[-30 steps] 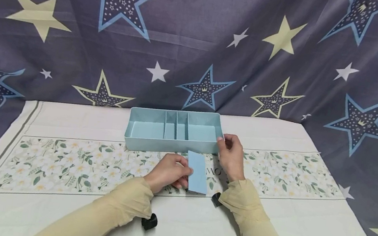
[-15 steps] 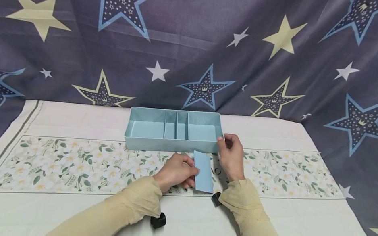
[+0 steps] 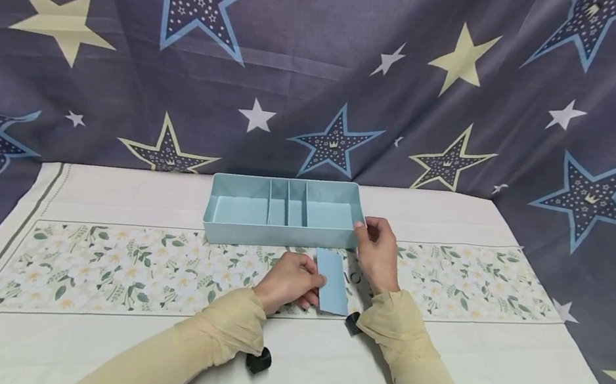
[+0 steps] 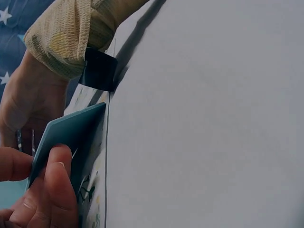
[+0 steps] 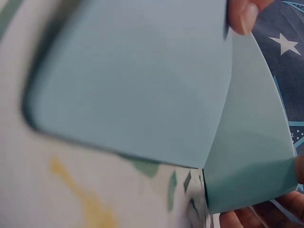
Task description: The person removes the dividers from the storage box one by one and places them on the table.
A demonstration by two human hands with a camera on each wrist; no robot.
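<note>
A pale blue divided box point(image 3: 277, 238) stands lengthwise across the table, with upright partitions making a wide compartment at each end and narrow ones between. My right hand point(image 3: 377, 255) grips its right end, thumb at the front corner; in the right wrist view those fingers point(image 5: 268, 213) show behind and under the box wall point(image 5: 251, 142). A flat, light blue rectangular panel point(image 3: 333, 282) stands tilted in front of the box. My left hand point(image 3: 290, 280) pinches it by its left edge. From the left wrist, the panel point(image 4: 71, 126) looks thin, held between thumb and fingers point(image 4: 59, 180).
A white cloth with a flowered band point(image 3: 123, 267) covers the table. Behind the box hangs a dark curtain point(image 3: 317, 47) printed with stars. A black strap piece point(image 3: 259, 360) sits at the left wrist, another point(image 3: 353, 323) at the right.
My left hand has moved a little to the right with the panel, then nearly stopped, the panel's top dipping slightly. The right hand and the box have stayed in place.
</note>
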